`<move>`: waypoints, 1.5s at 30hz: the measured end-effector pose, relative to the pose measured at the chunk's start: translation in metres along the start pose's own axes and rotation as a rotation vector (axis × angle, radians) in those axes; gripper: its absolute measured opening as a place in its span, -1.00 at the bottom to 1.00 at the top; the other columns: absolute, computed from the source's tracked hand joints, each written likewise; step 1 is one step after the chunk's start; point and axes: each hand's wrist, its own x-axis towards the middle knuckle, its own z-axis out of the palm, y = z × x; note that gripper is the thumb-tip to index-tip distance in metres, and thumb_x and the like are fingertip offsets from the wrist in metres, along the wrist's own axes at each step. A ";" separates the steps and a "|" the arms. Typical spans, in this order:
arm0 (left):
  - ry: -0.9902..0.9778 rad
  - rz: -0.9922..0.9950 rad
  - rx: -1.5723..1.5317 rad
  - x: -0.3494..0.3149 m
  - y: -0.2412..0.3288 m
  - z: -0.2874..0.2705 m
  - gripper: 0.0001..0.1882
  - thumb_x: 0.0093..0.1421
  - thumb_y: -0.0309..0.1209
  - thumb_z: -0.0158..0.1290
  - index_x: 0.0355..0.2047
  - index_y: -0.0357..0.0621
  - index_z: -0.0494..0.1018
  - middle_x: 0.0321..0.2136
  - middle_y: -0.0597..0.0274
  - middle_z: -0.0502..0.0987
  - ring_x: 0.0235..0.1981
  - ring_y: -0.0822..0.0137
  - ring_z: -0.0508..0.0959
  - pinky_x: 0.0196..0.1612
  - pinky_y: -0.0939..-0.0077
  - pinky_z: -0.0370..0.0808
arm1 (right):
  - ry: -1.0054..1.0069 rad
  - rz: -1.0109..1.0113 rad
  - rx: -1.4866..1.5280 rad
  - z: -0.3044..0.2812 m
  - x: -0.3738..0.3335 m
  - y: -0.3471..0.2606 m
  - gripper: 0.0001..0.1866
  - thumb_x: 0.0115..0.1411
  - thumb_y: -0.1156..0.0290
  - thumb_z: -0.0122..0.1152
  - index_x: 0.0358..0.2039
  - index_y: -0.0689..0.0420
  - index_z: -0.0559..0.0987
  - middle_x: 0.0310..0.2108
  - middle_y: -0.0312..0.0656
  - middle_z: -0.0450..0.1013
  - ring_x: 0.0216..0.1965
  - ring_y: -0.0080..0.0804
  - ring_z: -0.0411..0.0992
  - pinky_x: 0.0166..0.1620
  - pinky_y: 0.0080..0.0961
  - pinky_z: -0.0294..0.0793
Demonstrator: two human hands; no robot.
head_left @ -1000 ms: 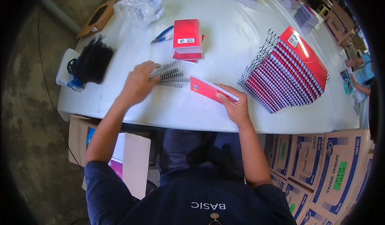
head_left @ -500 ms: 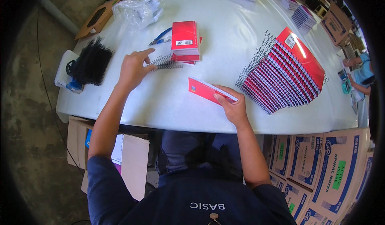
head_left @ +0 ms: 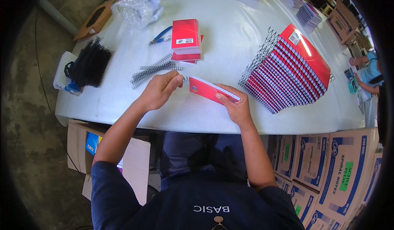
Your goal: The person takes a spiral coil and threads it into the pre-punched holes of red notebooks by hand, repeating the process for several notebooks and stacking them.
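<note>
My right hand grips a small red-covered notebook by its right end, thumb on the cover, with its white punched edge facing away from me. At the notebook's left end, my left hand pinches a thin wire spiral coil; its tip shows between the fingers and the notebook corner. Whether the coil has entered the holes I cannot tell. Just beyond my left hand lie several loose coils. Behind them stands a stack of red notebooks, with blue-handled pliers beside it.
A fanned pile of red notebooks with coils fills the table's right side. Black coils lie at the left, near a crumpled plastic bag. Cartons stand below the right edge, an open carton below left. Another person works far right.
My left hand has moved from the loose coils toward me and right, to the notebook's left end, now with a coil in its fingers. The right hand still holds the notebook.
</note>
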 end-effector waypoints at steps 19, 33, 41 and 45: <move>-0.077 0.343 0.388 0.007 0.033 -0.015 -0.65 0.19 -0.48 0.01 0.01 -0.13 0.34 -0.39 0.21 0.48 -0.32 0.31 0.47 -0.27 0.50 0.39 | -0.054 0.003 0.005 -0.001 -0.003 0.003 -0.74 0.13 0.52 0.19 -0.14 0.25 0.57 -0.27 -0.18 0.56 -0.27 -0.62 0.44 -0.15 -0.67 0.41; -0.319 -0.437 -0.331 0.019 0.039 -0.030 -0.73 0.29 -0.38 -0.10 -0.04 -0.18 0.38 -0.47 0.24 0.43 -0.53 0.57 0.43 -0.43 0.76 0.37 | -0.116 -0.014 0.025 -0.002 -0.005 0.001 -0.76 0.11 0.55 0.19 -0.17 0.23 0.59 -0.26 -0.13 0.57 -0.28 -0.58 0.47 -0.15 -0.64 0.42; -0.243 0.110 0.270 0.013 0.044 -0.026 -0.73 0.14 -0.48 0.09 -0.13 -0.20 0.46 -0.19 0.06 0.48 -0.22 0.26 0.50 -0.09 0.41 0.42 | -0.093 0.021 0.001 -0.001 -0.005 -0.003 -0.75 0.12 0.51 0.19 -0.15 0.24 0.58 -0.26 -0.14 0.57 -0.28 -0.59 0.46 -0.15 -0.64 0.42; -0.082 0.302 0.566 0.012 0.053 -0.018 -0.74 0.12 -0.38 0.13 -0.18 -0.20 0.48 -0.27 0.05 0.52 -0.22 0.15 0.51 -0.13 0.34 0.43 | -0.101 0.017 -0.012 -0.002 -0.004 -0.006 -0.75 0.13 0.52 0.18 -0.15 0.24 0.58 -0.25 -0.14 0.57 -0.28 -0.58 0.47 -0.15 -0.64 0.42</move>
